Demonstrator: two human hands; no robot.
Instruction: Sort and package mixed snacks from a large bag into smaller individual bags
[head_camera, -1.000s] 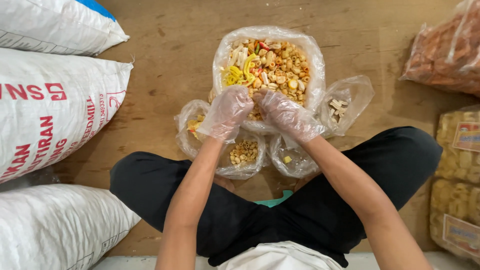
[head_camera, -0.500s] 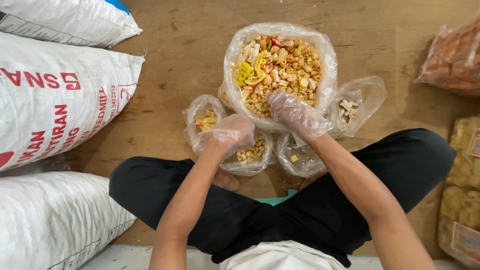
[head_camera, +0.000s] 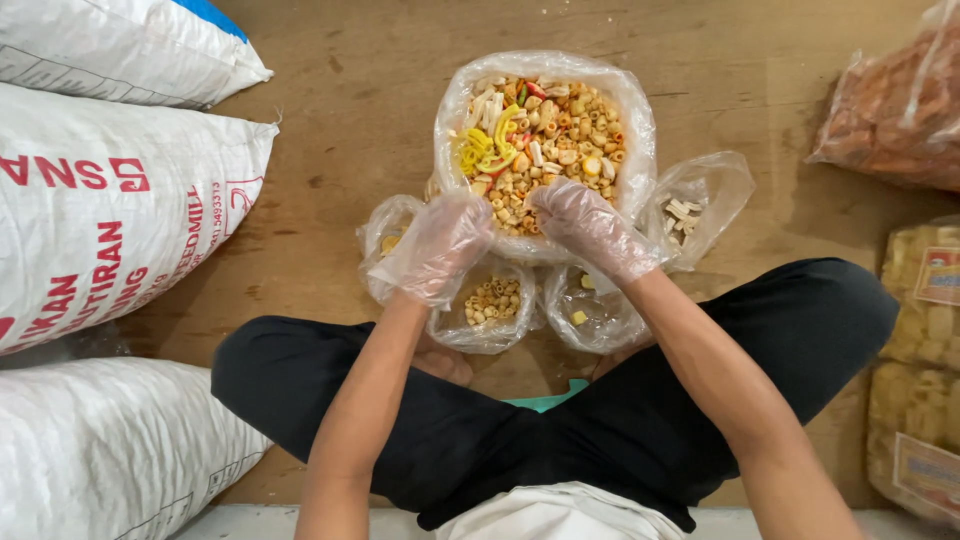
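Note:
A large clear plastic bag (head_camera: 632, 110) stands open on the floor, full of mixed dry pasta-shaped crackers (head_camera: 560, 135) in tan, yellow, red and green. My left hand (head_camera: 440, 245) and my right hand (head_camera: 588, 225) both wear thin clear plastic gloves and reach into the near edge of the mix, fingers curled among the pieces. Several small clear bags sit in front: one with ring pieces (head_camera: 490, 305), one with yellow bits (head_camera: 585, 310), one with white sticks (head_camera: 690, 205), one partly hidden behind my left hand (head_camera: 378, 235).
Large white woven sacks (head_camera: 110, 210) lie stacked at the left. Sealed bags of orange and yellow snacks (head_camera: 920, 330) lie at the right. My crossed legs in black trousers (head_camera: 620, 400) sit on the brown wooden floor (head_camera: 330, 120).
My left hand has come up from the small bag of ring pieces back to the big bag's near edge. My right hand stayed in the mix.

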